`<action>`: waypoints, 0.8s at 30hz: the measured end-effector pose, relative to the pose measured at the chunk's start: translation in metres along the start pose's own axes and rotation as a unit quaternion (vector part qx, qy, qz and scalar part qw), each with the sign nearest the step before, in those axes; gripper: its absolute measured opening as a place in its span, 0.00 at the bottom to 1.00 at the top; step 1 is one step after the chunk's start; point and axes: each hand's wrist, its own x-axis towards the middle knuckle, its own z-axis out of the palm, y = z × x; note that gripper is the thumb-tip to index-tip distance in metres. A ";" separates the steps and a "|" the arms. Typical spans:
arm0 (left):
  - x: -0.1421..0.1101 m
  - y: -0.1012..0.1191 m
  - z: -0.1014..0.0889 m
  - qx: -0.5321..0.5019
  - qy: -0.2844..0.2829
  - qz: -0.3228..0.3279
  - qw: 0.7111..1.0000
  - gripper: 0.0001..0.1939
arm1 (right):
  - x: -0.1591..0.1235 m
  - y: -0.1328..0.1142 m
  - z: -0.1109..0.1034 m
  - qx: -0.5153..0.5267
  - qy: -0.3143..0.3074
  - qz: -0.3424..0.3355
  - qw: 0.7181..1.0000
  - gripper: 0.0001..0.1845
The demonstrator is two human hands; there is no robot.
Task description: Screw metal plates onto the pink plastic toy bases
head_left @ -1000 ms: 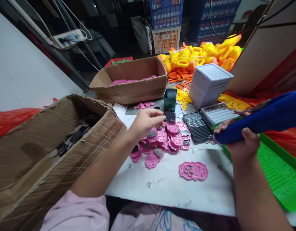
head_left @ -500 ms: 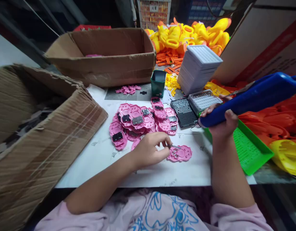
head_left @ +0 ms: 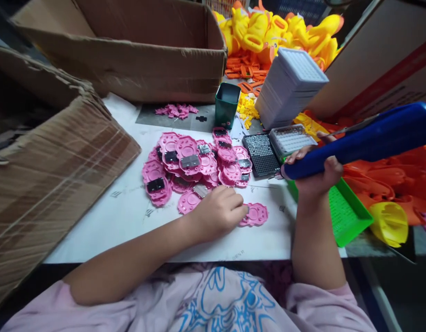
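My left hand (head_left: 221, 210) is closed, fingertips down on the left end of a single pink plastic casing (head_left: 257, 214) lying flat on the white work surface. The small thin grey plate it pinches is almost wholly hidden behind the fingers. My right hand (head_left: 318, 168) wraps round a blue electric screwdriver (head_left: 358, 143), held slanting with its tip toward the left, above the green tray. Behind my left hand lies a heap of pink casings (head_left: 188, 154), many with a grey or black plate at one end. A black grid tray (head_left: 261, 157) of tiny metal screws sits near the screwdriver's tip.
Cardboard boxes (head_left: 130, 69) stand at the left and back. A dark green cup (head_left: 227, 106), small pink pieces (head_left: 176, 110) and a stack of white trays (head_left: 291, 87) are farther back. A green tray (head_left: 351, 216), orange parts (head_left: 389, 180) and yellow toys (head_left: 261, 27) lie right and behind.
My left hand has come from the heap to the single casing, bringing a small thin plate down onto its left end. The right hand keeps hold of the screwdriver. The view has tilted downward.
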 end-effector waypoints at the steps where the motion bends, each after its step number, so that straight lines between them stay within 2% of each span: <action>1: -0.001 0.003 0.003 0.014 -0.002 0.007 1.000 0.11 | 0.000 0.000 0.000 0.004 -0.003 -0.003 1.000 0.21; 4: -0.003 0.010 0.013 0.006 -0.036 0.021 0.999 0.09 | 0.001 0.001 0.000 0.005 -0.009 -0.003 1.000 0.23; 8: -0.005 0.013 0.021 -0.063 -0.086 -0.017 0.994 0.08 | 0.001 0.002 0.001 -0.009 -0.003 0.002 1.000 0.23; 13: -0.007 0.014 0.020 -0.078 -0.070 -0.063 0.993 0.08 | -0.002 -0.001 0.003 0.001 -0.010 -0.002 1.000 0.23; 16: -0.009 0.012 0.025 -0.096 -0.059 -0.061 0.992 0.07 | 0.002 -0.010 0.006 -0.015 0.000 0.009 1.000 0.23; 20: -0.011 0.004 0.031 -0.131 -0.041 -0.020 0.990 0.07 | 0.022 -0.021 0.014 -0.020 0.005 -0.005 1.000 0.21; 24: -0.010 -0.003 0.028 -0.178 -0.049 -0.004 0.983 0.08 | 0.052 -0.011 0.025 0.002 0.037 -0.024 0.999 0.18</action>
